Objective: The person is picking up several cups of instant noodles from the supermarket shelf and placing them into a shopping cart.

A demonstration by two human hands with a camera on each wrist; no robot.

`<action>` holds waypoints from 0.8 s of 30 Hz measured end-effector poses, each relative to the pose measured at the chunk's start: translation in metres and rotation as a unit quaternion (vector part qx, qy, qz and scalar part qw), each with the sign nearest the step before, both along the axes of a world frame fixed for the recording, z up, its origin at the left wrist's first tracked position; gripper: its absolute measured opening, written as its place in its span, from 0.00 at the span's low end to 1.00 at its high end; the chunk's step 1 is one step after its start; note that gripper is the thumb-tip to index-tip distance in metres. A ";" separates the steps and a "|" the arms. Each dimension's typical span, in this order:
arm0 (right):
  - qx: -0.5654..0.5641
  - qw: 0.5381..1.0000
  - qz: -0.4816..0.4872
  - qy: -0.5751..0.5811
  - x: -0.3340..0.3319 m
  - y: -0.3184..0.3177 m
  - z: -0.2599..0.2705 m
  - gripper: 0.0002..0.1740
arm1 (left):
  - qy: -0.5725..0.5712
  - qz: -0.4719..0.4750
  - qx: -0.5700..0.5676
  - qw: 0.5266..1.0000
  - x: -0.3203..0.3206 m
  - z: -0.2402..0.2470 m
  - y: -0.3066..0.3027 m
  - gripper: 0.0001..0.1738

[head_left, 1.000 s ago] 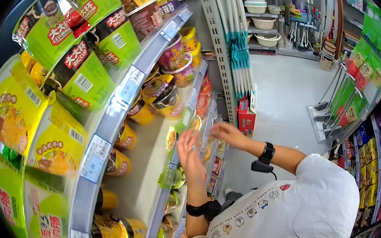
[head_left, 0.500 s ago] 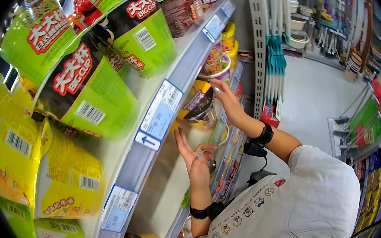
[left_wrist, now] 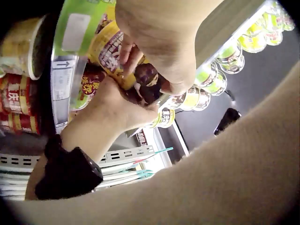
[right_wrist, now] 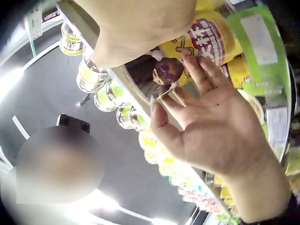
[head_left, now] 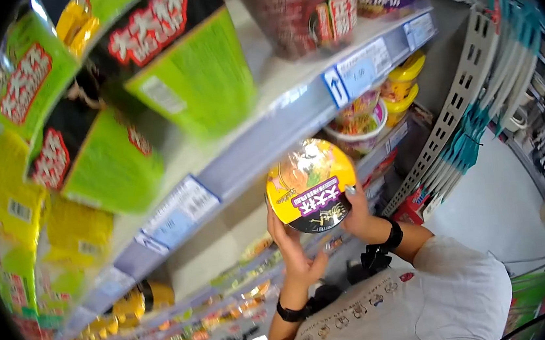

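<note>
A yellow and black noodle cup (head_left: 311,186) is held between both hands, its round printed lid facing the head camera. My left hand (head_left: 293,250) grips the cup's left and lower side; in the right wrist view the fingers of this left hand (right_wrist: 206,115) curve against its wall. On the other side my right hand (head_left: 361,217) holds the cup, thumb at the lid's edge. The left wrist view shows the right hand (left_wrist: 105,108) around the yellow cup (left_wrist: 108,47). Parts of the cup wall are hidden by the hands.
Large green cups (head_left: 195,79) stand on the upper shelf, whose price-tag edge (head_left: 246,166) runs above the hands. A white bowl-shaped cup (head_left: 360,129) and yellow tubs (head_left: 402,85) sit at right, beside a perforated metal upright (head_left: 453,103).
The cup has come off the lower shelf and now stands tilted between both hands, lid toward the head camera. Both hands have closed round it, and the head view has shifted.
</note>
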State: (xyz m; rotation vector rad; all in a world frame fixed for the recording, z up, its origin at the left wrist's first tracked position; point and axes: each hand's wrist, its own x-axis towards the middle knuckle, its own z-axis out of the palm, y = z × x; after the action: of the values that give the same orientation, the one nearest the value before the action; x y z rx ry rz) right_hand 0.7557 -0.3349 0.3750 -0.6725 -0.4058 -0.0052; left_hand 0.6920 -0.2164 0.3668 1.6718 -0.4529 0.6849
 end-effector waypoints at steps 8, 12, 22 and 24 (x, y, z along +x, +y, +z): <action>-0.046 0.985 0.113 -0.122 -0.055 -0.020 0.025 0.44 | -0.109 0.197 0.297 0.928 -0.084 0.015 -0.003 0.52; -0.037 0.961 0.267 -0.065 -0.107 0.002 -0.002 0.44 | -0.073 0.306 0.317 0.895 -0.157 0.015 0.015 0.52; -0.043 0.890 0.442 -0.106 -0.359 0.126 -0.014 0.38 | 0.056 0.557 0.177 0.810 -0.451 0.010 0.023 0.55; -0.081 0.857 0.509 -0.021 -0.413 0.136 -0.035 0.36 | 0.099 0.593 0.141 0.786 -0.505 0.012 0.013 0.54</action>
State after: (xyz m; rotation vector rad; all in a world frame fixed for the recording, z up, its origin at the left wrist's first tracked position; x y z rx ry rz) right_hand 0.3430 -0.1984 0.3405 -0.5546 -0.7738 1.0388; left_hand 0.1875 -0.2034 0.3793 2.2098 0.8086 1.3528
